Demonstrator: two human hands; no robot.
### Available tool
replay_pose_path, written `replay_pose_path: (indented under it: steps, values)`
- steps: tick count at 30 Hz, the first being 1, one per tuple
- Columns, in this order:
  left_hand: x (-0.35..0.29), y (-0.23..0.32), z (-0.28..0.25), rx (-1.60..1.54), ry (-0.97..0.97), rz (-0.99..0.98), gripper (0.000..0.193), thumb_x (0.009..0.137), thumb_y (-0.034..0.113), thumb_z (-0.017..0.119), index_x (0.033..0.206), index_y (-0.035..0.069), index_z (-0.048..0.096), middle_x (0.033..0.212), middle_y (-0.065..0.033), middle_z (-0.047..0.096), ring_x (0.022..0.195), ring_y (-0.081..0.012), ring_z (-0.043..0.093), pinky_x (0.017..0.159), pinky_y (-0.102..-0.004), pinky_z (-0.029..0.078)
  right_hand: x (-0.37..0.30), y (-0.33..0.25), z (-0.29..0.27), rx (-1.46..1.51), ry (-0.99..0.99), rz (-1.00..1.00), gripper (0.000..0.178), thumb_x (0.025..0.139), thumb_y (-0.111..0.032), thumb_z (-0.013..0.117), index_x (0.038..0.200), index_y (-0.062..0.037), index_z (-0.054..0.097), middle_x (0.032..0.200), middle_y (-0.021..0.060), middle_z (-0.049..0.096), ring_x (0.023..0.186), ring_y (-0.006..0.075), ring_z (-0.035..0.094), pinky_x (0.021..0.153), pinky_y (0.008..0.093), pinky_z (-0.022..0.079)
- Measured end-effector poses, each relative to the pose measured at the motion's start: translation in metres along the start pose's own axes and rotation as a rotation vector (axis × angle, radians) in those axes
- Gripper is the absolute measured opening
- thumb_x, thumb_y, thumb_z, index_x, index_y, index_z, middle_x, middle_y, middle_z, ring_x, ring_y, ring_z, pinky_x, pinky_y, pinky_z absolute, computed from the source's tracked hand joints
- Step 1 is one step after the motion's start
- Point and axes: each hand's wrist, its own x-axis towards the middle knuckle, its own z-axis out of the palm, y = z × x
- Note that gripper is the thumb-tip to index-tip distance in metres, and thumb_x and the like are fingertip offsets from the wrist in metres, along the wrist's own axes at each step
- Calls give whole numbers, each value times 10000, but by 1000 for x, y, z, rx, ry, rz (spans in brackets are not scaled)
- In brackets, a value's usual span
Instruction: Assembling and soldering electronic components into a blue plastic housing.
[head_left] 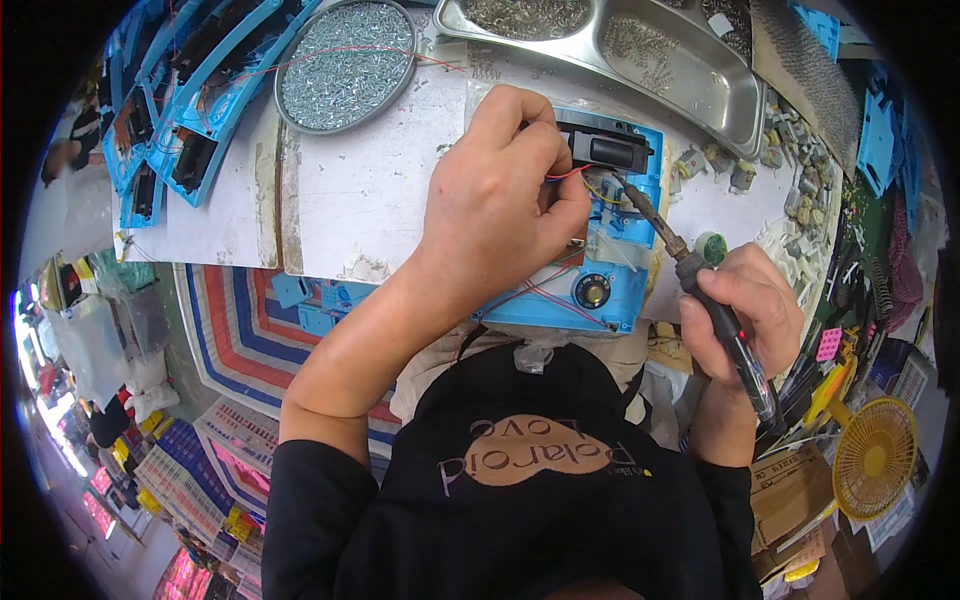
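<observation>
A blue plastic housing (562, 316) lies on the white table in front of me. In its upper part sits a black rectangular part (612, 152), and lower down is a small round black-and-gold part (592, 291) with thin red wires beside it. My left hand (505, 190) is closed over the housing's left side, its fingers pinching a thin red wire (568, 175) next to the black part. My right hand (748, 312) grips the black handle of a soldering iron (722, 325). The iron's tip points up and left, close to the wires below the black part; whether it touches cannot be made out.
A round tray (281, 92) of small screws stands at the back left, beside stacked blue housings (205, 118). Behind is a steel compartment tray (690, 112) with small metal parts. Several small motors (741, 176) lie to the right. A solder spool (711, 247) stands by the iron.
</observation>
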Motion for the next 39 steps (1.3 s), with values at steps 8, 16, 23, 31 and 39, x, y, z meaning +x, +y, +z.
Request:
replay_pose_path:
  steps: [8, 16, 23, 31, 39]
  values:
    - [0, -2, 0, 11, 13, 36, 124, 743, 8, 756, 793, -10, 644, 954, -108, 583, 742, -206, 618, 623, -293, 528, 3, -3, 5, 0, -5, 5, 287, 806, -24, 789, 1051, 13, 645, 669, 76, 596, 583, 212, 525, 550, 322, 395]
    - [0, -1, 2, 1, 15, 19, 133, 739, 4, 762, 792, -14, 641, 947, -108, 584, 747, -208, 620, 628, -293, 530, 5, 9, 21, 39, 58, -63, 295, 783, 2, 787, 1048, 17, 658, 691, 86, 623, 582, 205, 541, 527, 308, 397]
    - [0, 0, 1, 0, 19, 6, 135, 730, 8, 761, 789, -12, 640, 946, -110, 590, 751, -224, 626, 639, -307, 534, 2, 12, 22, 39, 72, -37, 299, 775, 0, 791, 1049, 15, 670, 684, 84, 611, 582, 196, 536, 524, 303, 392]
    - [0, -2, 3, 8, 29, 34, 131, 735, 11, 759, 788, -12, 642, 950, -113, 591, 740, -219, 624, 628, -304, 534, 12, 0, 30, -49, 109, -63, 313, 775, -2, 792, 1063, 7, 669, 679, 80, 611, 582, 199, 538, 528, 306, 401]
    - [0, -1, 3, 9, 28, 31, 129, 738, 10, 760, 791, -13, 644, 954, -113, 589, 737, -217, 622, 628, -299, 531, 10, 0, 11, -59, -48, -27, 305, 777, -5, 792, 1055, -1, 666, 669, 73, 601, 583, 214, 540, 536, 317, 408]
